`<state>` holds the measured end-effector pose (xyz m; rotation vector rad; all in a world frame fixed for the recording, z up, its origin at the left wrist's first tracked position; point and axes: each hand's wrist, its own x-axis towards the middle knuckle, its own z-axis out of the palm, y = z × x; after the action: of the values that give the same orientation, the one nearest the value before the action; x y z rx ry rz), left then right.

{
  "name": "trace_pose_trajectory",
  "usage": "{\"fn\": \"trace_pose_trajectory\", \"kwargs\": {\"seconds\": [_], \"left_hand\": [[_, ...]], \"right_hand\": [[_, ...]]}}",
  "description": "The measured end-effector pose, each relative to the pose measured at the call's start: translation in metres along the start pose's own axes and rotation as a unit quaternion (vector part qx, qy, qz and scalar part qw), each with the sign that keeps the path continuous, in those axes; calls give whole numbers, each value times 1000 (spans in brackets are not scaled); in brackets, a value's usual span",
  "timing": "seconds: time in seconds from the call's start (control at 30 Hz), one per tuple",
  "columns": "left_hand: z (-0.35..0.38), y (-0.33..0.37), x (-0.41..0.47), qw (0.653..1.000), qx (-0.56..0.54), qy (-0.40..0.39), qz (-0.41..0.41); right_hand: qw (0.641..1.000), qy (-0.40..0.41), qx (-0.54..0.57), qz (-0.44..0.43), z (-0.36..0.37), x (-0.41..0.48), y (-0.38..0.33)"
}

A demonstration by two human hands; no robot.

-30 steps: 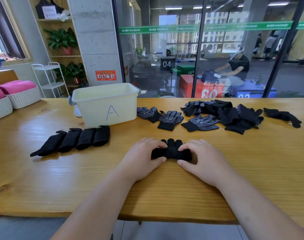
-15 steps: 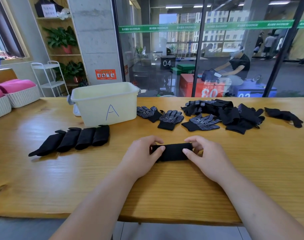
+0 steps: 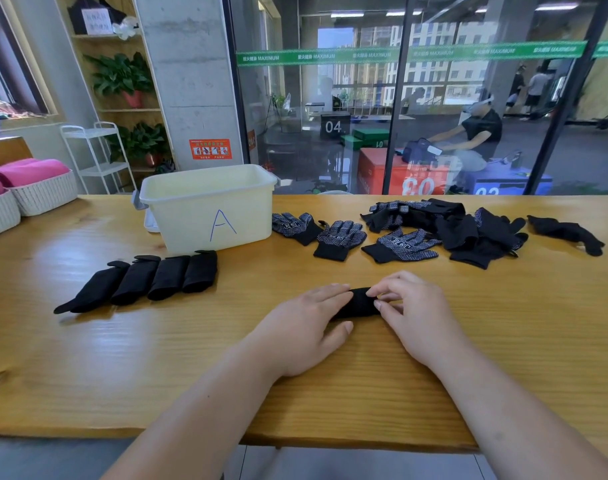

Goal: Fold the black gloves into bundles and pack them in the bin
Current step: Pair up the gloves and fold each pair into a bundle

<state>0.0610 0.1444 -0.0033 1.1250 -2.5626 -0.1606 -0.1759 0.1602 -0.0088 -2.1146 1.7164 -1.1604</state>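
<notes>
A black glove bundle (image 3: pixel 359 303) lies on the wooden table (image 3: pixel 157 358) between my hands. My left hand (image 3: pixel 306 327) lies over its left end with fingers nearly straight. My right hand (image 3: pixel 413 313) pinches its right end with curled fingers. Several folded black bundles (image 3: pixel 150 282) lie in a row to the left. The cream bin marked A (image 3: pixel 209 209) stands behind them. Loose dotted black gloves (image 3: pixel 340 237) and a pile (image 3: pixel 468 230) sit at the back right.
White woven baskets (image 3: pixel 36 195) with pink cloth stand at the far left edge. A single black glove (image 3: pixel 569 233) lies far right. A glass wall runs behind the table. The table's front edge is close below my forearms.
The glove went from half folded with fingers showing to a tighter, shorter roll. Both hands closed in toward each other over it.
</notes>
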Motion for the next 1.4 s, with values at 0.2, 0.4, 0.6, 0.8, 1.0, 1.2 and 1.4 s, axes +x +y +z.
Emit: {"fn": "trace_pose_trajectory", "kwargs": {"seconds": [0.2,0.4,0.6,0.8,1.0,1.2,1.4], "left_hand": [[-1,-2,-1,999,-2,-47,-3],[2,-4,-1,999,-12,-46,-13],[0,-13,0,999,-11,50,-20],[-6,-37,-5,984,-5,149,-102],[-19,-61,-15,924,-60,241,-291],[-23,-71,-17,854,-98,349,-373],[-21,-86,-19,798,-42,438,-411]], "right_hand": [[996,-30,-71,-46,-3,-3,-6],[987,-90,-128,-40,1,-5,-10],[984,-100,-126,-73,3,-6,-22],[977,-109,-143,-114,18,1,-42],[972,-126,-163,-117,53,23,-57],[958,-166,-202,-122,97,53,-78],[957,-178,-196,-122,138,81,-101]]}}
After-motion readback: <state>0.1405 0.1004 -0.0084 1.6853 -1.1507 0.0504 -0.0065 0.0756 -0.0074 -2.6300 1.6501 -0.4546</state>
